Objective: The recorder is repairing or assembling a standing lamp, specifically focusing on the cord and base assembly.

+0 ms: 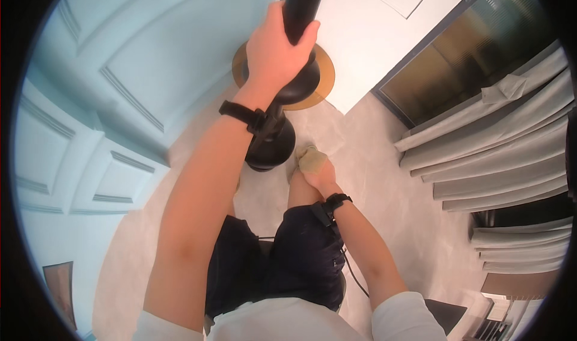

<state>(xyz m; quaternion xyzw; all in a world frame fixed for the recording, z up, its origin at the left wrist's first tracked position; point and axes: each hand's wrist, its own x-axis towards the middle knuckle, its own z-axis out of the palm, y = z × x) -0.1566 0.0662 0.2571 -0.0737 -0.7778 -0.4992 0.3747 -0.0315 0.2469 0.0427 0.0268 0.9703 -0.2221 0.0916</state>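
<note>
My left hand (271, 55) reaches up ahead of me and grips a thick black upright tube (305, 3), its thumb along the right side. Below that hand are glossy black rounded parts (299, 85), with an amber disc (325, 70) around them. Nearer to me is another black ball-shaped part (271, 146), apparently of the same stand-like piece. By my right knee, my right hand (323, 176) is closed on a small crumpled olive-beige cloth (310, 159). That hand's fingers are partly hidden by the cloth. Each wrist wears a black strap with a small device.
A pale blue panelled wall (126, 58) stands at the left. Ahead right is a white flat-sided unit (360, 40), beside a dark-framed ribbed glass panel (445, 52). Grey draped fabric (499, 137) lines the right. A thin black cable (356, 275) runs beside my right hip.
</note>
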